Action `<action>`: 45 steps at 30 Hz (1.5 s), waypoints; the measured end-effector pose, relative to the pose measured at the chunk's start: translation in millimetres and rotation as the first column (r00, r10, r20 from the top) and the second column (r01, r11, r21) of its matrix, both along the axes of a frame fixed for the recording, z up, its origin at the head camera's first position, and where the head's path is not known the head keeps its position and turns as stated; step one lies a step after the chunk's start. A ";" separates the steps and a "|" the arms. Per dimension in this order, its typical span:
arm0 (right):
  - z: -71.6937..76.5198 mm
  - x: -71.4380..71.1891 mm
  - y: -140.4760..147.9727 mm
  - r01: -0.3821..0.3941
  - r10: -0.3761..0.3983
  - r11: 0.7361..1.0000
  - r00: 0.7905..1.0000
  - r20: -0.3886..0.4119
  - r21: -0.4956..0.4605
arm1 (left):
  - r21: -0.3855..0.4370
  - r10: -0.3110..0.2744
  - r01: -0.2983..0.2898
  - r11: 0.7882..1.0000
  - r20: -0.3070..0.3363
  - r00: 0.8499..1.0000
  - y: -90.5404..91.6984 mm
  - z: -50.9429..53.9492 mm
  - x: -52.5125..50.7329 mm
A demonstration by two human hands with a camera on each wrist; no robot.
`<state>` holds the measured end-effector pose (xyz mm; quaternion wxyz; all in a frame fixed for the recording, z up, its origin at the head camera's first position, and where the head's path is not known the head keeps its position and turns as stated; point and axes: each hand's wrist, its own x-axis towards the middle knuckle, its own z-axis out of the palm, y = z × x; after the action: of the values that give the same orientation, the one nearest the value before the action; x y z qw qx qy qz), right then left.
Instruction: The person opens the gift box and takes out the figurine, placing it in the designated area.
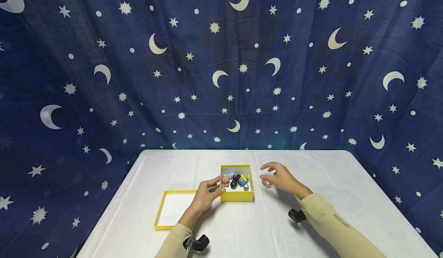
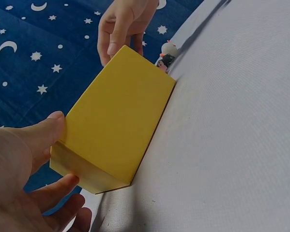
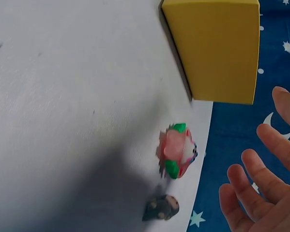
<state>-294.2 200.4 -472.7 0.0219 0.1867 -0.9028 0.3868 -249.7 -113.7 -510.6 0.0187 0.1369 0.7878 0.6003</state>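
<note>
A yellow box (image 1: 237, 196) holds several small toy figures, among them a brown one (image 1: 226, 180), a black one (image 1: 235, 181) and a yellow-and-blue one (image 1: 243, 180). My left hand (image 1: 205, 194) holds its front left corner, thumb on the front wall and fingers along the left side. To the right of the box, my right hand (image 1: 282, 178) hovers with spread, slightly bent fingers and nothing in them. Under it a pink toy figure with green parts (image 3: 175, 151) rests on the table. Next to that stands a dark green figure (image 3: 161, 208), hidden in the head view.
A shallow yellow-rimmed lid (image 1: 174, 208) with a white inside lies left of the box, partly behind the left hand. The white table (image 1: 256, 231) ends at a dark blue curtain (image 1: 194, 77) with moons and stars.
</note>
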 end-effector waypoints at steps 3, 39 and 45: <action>0.6 1.2 -4.9 -0.014 0.015 1.000 0.999 0.034 -0.015 | -0.007 -0.003 0.003 1.000 -0.006 1.000 0.2 0.0 1.0; 3.7 -3.2 -83.6 -0.078 0.078 0.991 0.997 0.009 0.111 | 0.010 -0.019 0.019 1.000 0.008 1.000 -1.1 0.1 -1.6; 5.8 -3.1 -97.4 -0.091 0.090 0.987 0.996 0.018 0.132 | 0.006 -0.023 0.023 1.000 0.004 1.000 -2.1 -0.4 -1.9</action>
<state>-297.3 103.0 -466.9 -0.0137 0.2261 -0.9172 0.3278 -251.7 -115.8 -511.1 0.0270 0.1448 0.7844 0.6026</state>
